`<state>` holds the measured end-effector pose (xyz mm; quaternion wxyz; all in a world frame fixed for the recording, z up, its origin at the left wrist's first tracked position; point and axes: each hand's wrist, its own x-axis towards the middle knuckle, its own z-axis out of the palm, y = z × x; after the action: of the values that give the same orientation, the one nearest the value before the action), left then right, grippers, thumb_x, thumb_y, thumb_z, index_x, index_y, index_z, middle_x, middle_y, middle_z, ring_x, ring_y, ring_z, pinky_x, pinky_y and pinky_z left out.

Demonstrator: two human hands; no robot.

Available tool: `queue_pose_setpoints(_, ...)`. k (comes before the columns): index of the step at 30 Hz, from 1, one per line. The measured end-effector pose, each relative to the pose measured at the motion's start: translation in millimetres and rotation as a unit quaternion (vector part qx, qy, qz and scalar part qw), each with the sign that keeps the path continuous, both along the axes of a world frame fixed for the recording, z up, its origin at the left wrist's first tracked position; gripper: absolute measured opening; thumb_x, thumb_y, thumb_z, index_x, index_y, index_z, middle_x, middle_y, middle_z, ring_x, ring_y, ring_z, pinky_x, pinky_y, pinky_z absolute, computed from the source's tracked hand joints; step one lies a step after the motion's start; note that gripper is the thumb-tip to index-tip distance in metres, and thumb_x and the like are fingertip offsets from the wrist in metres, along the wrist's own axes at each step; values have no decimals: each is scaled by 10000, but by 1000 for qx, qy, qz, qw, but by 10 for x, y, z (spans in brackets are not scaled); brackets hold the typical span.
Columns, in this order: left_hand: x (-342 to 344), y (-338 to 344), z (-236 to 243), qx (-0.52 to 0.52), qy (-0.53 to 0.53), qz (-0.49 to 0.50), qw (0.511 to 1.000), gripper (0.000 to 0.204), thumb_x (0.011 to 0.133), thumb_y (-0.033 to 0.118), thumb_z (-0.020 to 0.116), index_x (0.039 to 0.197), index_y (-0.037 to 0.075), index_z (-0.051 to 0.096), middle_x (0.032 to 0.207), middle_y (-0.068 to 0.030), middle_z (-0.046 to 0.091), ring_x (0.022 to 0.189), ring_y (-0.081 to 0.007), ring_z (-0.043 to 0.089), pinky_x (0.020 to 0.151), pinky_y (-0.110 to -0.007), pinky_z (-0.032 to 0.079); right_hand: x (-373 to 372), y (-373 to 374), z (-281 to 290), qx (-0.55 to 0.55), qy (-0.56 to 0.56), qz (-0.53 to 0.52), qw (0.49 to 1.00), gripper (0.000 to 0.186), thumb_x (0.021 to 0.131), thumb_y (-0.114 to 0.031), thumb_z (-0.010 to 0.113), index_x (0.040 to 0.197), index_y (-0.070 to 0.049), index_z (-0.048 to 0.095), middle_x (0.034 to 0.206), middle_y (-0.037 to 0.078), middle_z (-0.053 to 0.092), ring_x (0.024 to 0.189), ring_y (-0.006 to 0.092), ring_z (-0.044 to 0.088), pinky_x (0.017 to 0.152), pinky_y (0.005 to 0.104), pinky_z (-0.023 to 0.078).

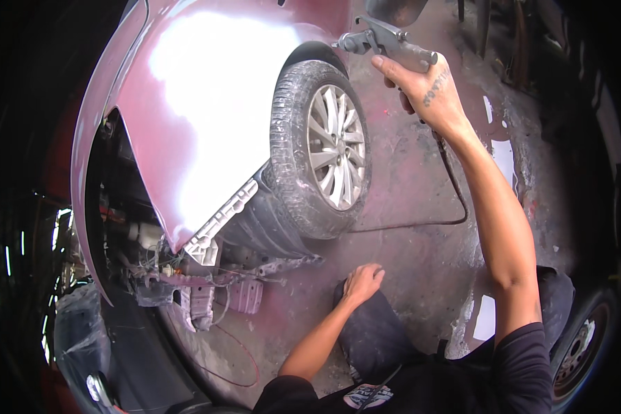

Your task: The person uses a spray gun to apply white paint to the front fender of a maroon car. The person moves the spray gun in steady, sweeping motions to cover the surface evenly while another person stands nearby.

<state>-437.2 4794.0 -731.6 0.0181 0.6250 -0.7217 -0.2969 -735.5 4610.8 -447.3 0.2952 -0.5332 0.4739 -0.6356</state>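
Observation:
My right hand (424, 93) is closed around the handle of a grey metal spray gun (397, 45), raised at the upper right. The gun's nozzle points left, toward the upper edge of the wheel arch, and a dark cup (397, 10) sits above it, cut off by the frame. Facing it is a reddish-pink car fender (155, 148) with a broad white area (221, 76) across its middle. Below the fender's edge stands a dusty tyre with a silver spoked rim (337, 148). My left hand (363, 283) rests on my bent knee, holding nothing, fingers loosely bent.
A dark hose (462, 200) hangs below my right hand and runs along the stained floor toward the tyre. Exposed brackets and wiring (193, 293) show at the car's front, beside a white plastic bracket (221, 221). Another wheel (579, 348) stands at the lower right.

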Motion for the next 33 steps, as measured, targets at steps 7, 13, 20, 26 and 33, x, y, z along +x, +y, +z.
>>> queue_pose_setpoints(7, 6, -2, -23, -5, -5, -7, 1000, 349, 984, 325, 639, 1209, 78, 741, 1187, -187, 740, 1121, -429, 677, 956, -531, 536, 58, -27, -193, -34, 15, -52, 998, 336, 924, -348, 763, 900, -14, 762, 646, 32, 622, 536, 107, 516, 523, 312, 423)
queue_pose_setpoints(13, -58, -16, 6, -10, 4, -17, 1000, 341, 988, 318, 636, 1198, 69, 735, 1185, -194, 735, 1117, -439, 671, 946, -539, 533, 55, 625, -213, 43, -24, 43, 998, 334, 923, -316, 788, 1076, -19, 774, 692, 3, 642, 552, 81, 470, 519, 284, 401)
queue_pose_setpoints(20, -93, -43, -40, -15, 18, -29, 999, 316, 984, 295, 645, 1171, 57, 735, 1181, -192, 734, 1102, -442, 674, 939, -538, 535, -10, 973, -408, 26, 27, 175, 984, 333, 896, -294, 818, 1026, -4, 718, 618, 42, 592, 519, 106, 509, 500, 295, 406)
queue_pose_setpoints(26, -99, -48, -33, -11, 22, -21, 999, 305, 982, 293, 649, 1156, 58, 737, 1169, -187, 738, 1094, -436, 678, 933, -536, 537, 138, 1033, -340, -82, 102, 62, 990, 289, 857, -84, 819, 1115, 17, 741, 704, 129, 663, 587, 218, 620, 576, 336, 475)
queue_pose_setpoints(33, -98, -69, -100, -10, 26, -19, 999, 291, 979, 291, 655, 1148, 69, 740, 1176, -174, 739, 1088, -431, 681, 930, -530, 542, 250, 1138, -218, -121, 177, 6, 977, 226, 835, -58, 823, 1031, 17, 737, 746, 133, 653, 598, 299, 644, 560, 370, 475)
